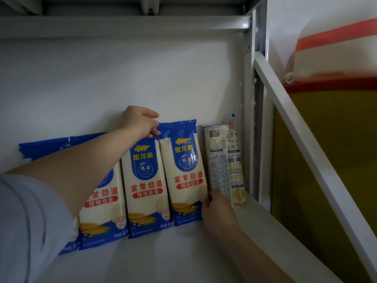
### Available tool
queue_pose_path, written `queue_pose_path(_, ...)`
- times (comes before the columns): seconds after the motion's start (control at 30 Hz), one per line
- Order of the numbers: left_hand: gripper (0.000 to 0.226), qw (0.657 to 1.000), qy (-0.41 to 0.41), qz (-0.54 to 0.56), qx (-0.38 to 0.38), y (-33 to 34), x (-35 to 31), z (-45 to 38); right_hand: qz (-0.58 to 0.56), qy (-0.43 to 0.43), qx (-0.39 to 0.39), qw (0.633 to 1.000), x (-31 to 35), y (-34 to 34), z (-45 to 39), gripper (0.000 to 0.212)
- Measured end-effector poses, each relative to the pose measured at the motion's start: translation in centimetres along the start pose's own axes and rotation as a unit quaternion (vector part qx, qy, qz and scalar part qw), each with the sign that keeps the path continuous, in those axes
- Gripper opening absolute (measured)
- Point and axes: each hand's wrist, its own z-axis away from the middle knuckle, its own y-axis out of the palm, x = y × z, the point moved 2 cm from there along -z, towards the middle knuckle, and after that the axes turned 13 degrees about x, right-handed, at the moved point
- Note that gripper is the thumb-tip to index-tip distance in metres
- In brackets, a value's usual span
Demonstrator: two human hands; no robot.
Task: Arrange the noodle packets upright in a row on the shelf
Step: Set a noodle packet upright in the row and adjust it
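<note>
Nearest, right hand [219, 213] on the shelf [183, 252], fingers [207, 203] curled against the lower right edge of the rightmost front-facing noodle packet [184, 172], holding it between a turned packet [224, 164] and its neighbour [145, 188]. Farther, left hand [140, 122] pinching that neighbour's top edge; more packets [102, 209] leaning left under the forearm. Beyond, white back wall [122, 78]; rightward, steel upright [250, 99] and yellow bag [326, 160].

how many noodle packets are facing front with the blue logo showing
3 clearly: one partly behind the left forearm, one in the middle, and the rightmost, touched by both hands. Blue edges further left suggest more, partly hidden. The packet by the post shows its back.
</note>
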Motion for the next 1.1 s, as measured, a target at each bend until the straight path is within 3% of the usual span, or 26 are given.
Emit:
queue_pose_path(0.2, 0.016, 0.999, 0.03, -0.014, -0.028, -0.3, -1.2, -1.2, 0.023, -0.013, 0.02, 0.999, -0.4, 0.2, 0.3, 0.011)
queue_pose_path(0.37, 0.017, 0.994, 0.0, -0.111, -0.001, 0.2, -1.1, -1.2, 0.008, -0.017, 0.008, 1.0, -0.5, 0.3, 0.3, 0.012)
queue_pose_path(0.53, 0.022, 0.99, -0.065, -0.125, 0.012, 1.2, -1.1, -1.2, 0.003, -0.023, 0.009, 1.0, -0.6, 0.1, 0.3, 0.013)
queue_pose_path(0.73, 0.016, 0.973, -0.135, -0.164, 0.091, 1.6, -1.8, -1.5, -0.012, -0.02, 0.028, 0.999, -0.7, 0.1, 0.4, 0.015)
queue_pose_path(0.97, 0.01, 0.951, -0.115, -0.246, 0.146, 1.8, -2.7, -0.8, -0.03, -0.016, 0.033, 0.999, -0.7, 0.0, 0.5, 0.019)
queue_pose_path(1.1, 0.015, 0.96, -0.125, -0.182, 0.17, 1.8, -2.6, -0.7, -0.03, -0.017, 0.039, 0.999, -0.8, -0.1, 0.5, 0.019)
